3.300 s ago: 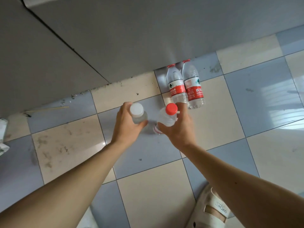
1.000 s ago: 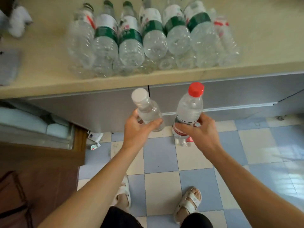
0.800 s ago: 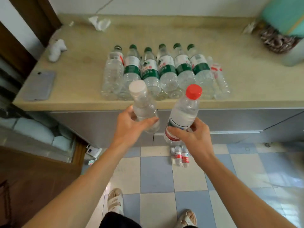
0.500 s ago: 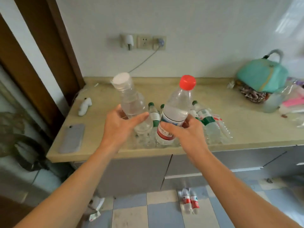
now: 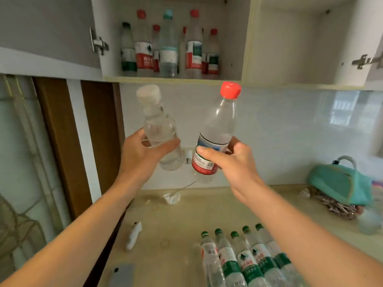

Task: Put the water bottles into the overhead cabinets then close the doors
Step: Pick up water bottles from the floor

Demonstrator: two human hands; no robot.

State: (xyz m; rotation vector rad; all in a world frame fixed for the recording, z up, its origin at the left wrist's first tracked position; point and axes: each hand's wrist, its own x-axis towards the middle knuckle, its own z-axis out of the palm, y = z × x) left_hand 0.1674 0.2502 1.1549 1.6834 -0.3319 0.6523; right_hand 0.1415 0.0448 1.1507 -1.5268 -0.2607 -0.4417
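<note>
My left hand [image 5: 141,156] grips a clear bottle with a white cap [image 5: 157,125], tilted a little left. My right hand [image 5: 232,162] grips a clear bottle with a red cap and red label [image 5: 217,129], held upright. Both bottles are raised in front of the tiled wall, just below the open overhead cabinet [image 5: 176,79]. Its left compartment holds several standing bottles [image 5: 170,46]. The right compartment [image 5: 290,42] shows no bottles. The left door [image 5: 45,32] and the right door edge [image 5: 377,59] stand open.
Several green-capped bottles [image 5: 244,259] lie side by side on the beige counter [image 5: 176,224]. A grey phone [image 5: 122,274] and a small white object [image 5: 133,235] lie at the counter's left. A teal bag [image 5: 339,183] sits at the right. A brown door frame [image 5: 62,141] is at the left.
My view has swung up from the floor to the counter and then to the open cabinet. Both hands have lifted their bottles from floor level to just under the cabinet shelf.
</note>
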